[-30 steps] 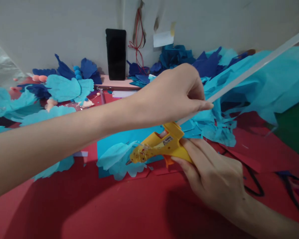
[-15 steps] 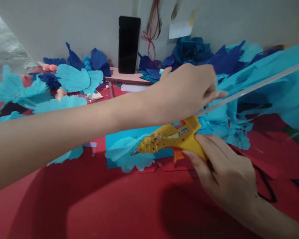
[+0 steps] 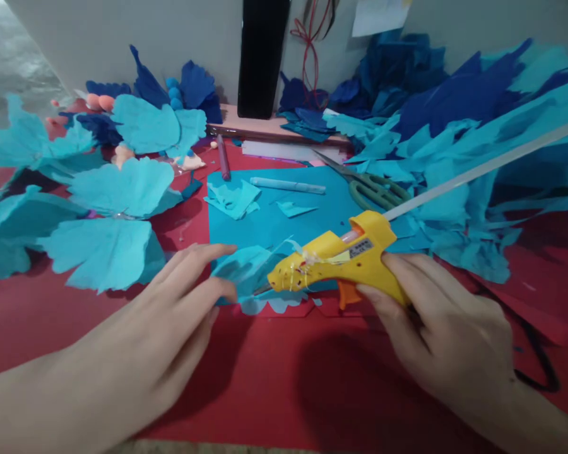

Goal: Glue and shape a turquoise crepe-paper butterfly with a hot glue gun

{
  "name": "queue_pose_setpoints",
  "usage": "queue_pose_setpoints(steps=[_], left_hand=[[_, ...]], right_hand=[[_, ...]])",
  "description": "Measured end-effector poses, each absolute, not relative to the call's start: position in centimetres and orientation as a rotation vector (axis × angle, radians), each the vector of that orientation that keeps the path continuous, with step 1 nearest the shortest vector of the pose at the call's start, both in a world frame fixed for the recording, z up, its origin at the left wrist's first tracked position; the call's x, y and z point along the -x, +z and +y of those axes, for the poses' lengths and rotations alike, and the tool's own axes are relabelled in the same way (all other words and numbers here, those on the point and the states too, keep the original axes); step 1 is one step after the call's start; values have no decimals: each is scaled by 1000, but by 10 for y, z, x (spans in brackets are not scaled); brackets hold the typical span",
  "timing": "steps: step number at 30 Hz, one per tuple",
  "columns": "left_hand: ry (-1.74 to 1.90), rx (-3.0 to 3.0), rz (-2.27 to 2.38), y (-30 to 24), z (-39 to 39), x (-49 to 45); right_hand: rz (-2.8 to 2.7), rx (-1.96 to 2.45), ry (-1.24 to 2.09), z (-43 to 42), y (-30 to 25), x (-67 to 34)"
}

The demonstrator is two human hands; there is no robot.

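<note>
Filling right grip [image 3: 449,321]: streaked yellow glue gun [image 3: 345,268], orange trigger [image 3: 347,294]; left grip [image 3: 163,325] loosely spread.

A black phone [image 3: 264,60] stands beside red cord [image 3: 311,39].

Dim corner, a plain grey wall [image 3: 184,28] behind a red surface [image 3: 265,378].
Beyond the red surface, a white paper [image 3: 381,16] and a looped red cord [image 3: 311,63] hung on the wall; left of its far end lay a mottled grey patch [image 3: 9,57], too blurred to identify. Soft shadows darkened its near part.
</note>
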State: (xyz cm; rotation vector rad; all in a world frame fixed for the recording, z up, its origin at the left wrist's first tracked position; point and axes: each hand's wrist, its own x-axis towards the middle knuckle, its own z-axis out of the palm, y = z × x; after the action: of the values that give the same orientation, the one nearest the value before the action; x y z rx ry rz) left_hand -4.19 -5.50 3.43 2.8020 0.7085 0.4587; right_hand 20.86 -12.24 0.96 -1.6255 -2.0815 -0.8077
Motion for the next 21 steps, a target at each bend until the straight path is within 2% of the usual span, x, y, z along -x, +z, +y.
queue_pose_setpoints(steps=[6, 21], left_hand=[[310, -2770, 682, 19, -43, 37], [485, -2985, 704, 10, -17, 14]], right_hand=[[-2106, 1632, -842, -124, 8, -208], [-2075, 1725, -868, -121, 0, -212]])
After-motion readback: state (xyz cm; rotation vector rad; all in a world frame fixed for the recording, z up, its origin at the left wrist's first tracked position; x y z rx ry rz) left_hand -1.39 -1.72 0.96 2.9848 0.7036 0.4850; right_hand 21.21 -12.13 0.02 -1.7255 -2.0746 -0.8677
